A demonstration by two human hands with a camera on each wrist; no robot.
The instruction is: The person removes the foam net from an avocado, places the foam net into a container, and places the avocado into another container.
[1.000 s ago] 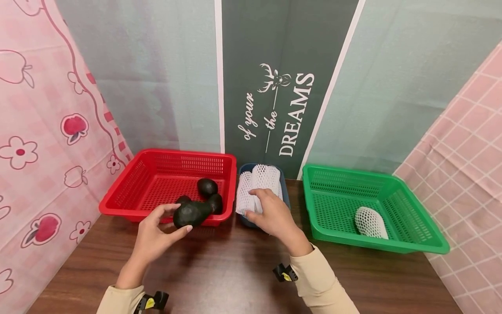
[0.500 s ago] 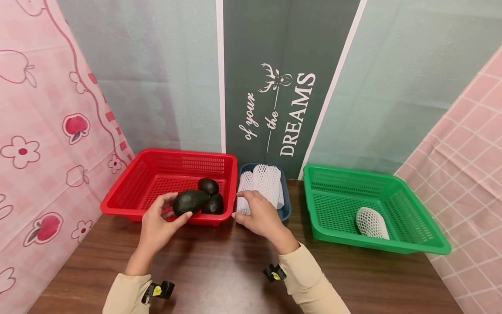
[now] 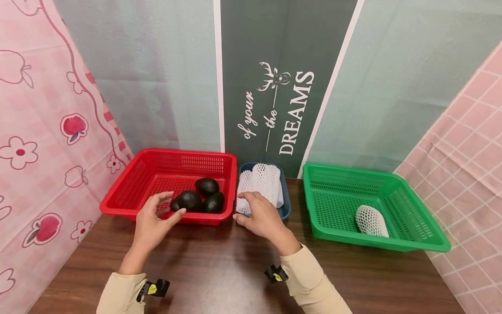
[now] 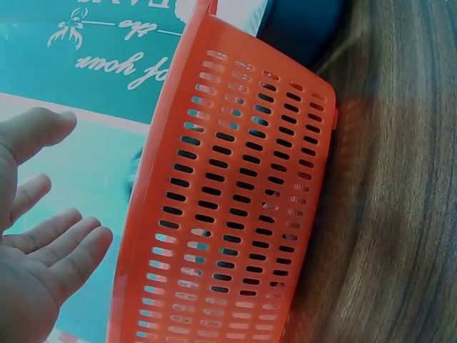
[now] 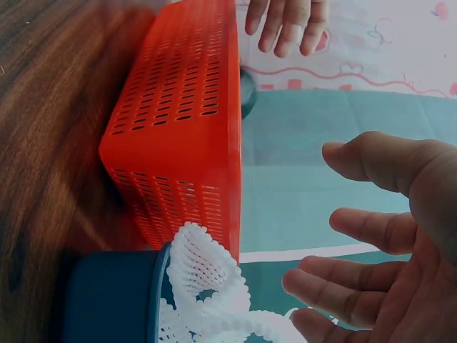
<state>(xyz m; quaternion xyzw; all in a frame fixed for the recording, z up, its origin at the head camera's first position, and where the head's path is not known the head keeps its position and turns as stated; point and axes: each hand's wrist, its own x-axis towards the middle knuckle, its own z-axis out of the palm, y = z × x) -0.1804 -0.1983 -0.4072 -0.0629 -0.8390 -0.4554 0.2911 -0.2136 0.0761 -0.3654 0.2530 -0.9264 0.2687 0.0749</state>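
Several dark avocados [image 3: 207, 186] lie grouped at the front right of the red basket [image 3: 168, 152]. My left hand [image 3: 154, 220] is over that basket's front rim with thumb and fingers spread, beside the nearest avocado [image 3: 190, 201]. In the left wrist view, nothing lies between the fingers of the left hand [image 4: 43, 243]. White foam net sleeves [image 3: 263, 183] stick up from a small blue container [image 3: 285, 196]. Over its front left part hovers my right hand [image 3: 262, 218], fingers apart and holding nothing, which shows also in the right wrist view, above a sleeve [image 5: 203, 275].
On the right stands a green basket [image 3: 329, 203], with one avocado in a white net sleeve [image 3: 370, 221] inside. All three containers rest on a brown wooden table [image 3: 219, 270], backed by a grey-green curtain [image 3: 157, 78]. Pink cloths [image 3: 27, 117] hang at both sides.
The avocado that my left hand held has been let go among the others in the red basket. My right hand has shifted a little left over the blue container.
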